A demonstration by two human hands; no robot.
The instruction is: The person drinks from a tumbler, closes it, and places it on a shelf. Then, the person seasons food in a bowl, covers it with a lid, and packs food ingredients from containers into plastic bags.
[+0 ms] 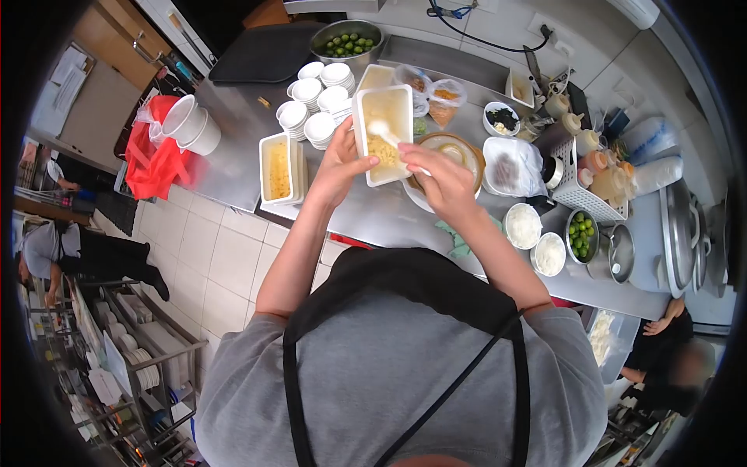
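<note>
My left hand [340, 167] is closed on the side of a white rectangular plastic container [389, 101], tilted up over the steel counter. Pale yellow bits [383, 152] lie inside it toward the near end. With my right hand [442, 175] I grip the handle of a white spoon [380, 129], whose bowl is inside the container. Partly hidden below my right hand is a round tan-rimmed dish [472, 148]. Another white container [275, 173], holding yellow contents, stands left of my left hand.
Stacked white cups [306, 89] stand behind the containers. Limes fill a metal bowl [348, 39] at the back. Sauce bottles sit in a white basket [591, 198] to the right, near two white tubs [548, 254]. Other people are at the far left and lower right.
</note>
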